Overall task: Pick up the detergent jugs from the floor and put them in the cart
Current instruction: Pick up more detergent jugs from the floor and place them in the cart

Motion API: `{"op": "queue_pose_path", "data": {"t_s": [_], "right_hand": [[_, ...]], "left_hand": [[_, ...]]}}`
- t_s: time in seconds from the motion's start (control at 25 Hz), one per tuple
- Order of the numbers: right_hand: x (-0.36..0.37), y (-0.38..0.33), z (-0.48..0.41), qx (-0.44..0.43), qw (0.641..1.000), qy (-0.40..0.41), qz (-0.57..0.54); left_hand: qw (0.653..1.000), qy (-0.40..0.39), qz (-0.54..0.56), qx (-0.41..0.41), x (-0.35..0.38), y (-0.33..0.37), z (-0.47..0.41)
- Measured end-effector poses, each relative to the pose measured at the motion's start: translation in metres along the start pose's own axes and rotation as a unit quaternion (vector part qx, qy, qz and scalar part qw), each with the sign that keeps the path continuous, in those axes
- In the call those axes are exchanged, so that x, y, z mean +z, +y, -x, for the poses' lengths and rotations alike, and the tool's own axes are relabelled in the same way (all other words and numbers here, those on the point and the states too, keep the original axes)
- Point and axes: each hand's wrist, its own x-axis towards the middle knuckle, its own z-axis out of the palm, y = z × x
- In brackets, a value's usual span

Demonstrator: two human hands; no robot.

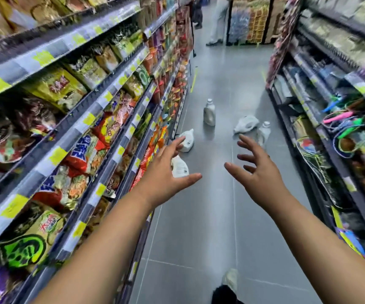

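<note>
1. Aisle floor [210,227]: grey tiles between stocked shelves. Five detergent jugs are scattered ahead of both hands, and no cart is in view.
2. Left hand [161,172]: fingers spread and released, holding nothing.
3. Right hand [260,174]: fingers spread, empty. The upright clear jug [264,133] stands just beyond its fingertips.
4. Nearest jug [180,167]: lies on its side, partly hidden behind the left hand. It is judged the first pickup, and the left hand is nearer.
5. Second tipped jug [187,140]: lies beyond the left fingertips, beside the shelf base.
6. Far upright jug [209,113] and tipped white jug [246,123]: well ahead, mid-aisle.
</note>
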Motion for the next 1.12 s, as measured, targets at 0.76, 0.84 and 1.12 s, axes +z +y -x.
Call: {"op": "queue_pose_path", "data": {"t_s": [0.76,0.84,1.12], "right_hand": [[0.005,0.127,-0.525,0.049,0.998,-0.006,0.044],[0.011,0.139,-0.573,0.064,0.997,0.006,0.039],[0.022,0.202,-0.734,0.108,0.993,0.015,0.034]], "left_hand": [[0.999,0.010,0.032,-0.017,-0.013,-0.087,-0.550],[0.999,-0.009,0.028,-0.018,-0.019,-0.099,-0.606],[0.998,-0.046,0.030,-0.036,-0.012,-0.139,-0.791]]}}
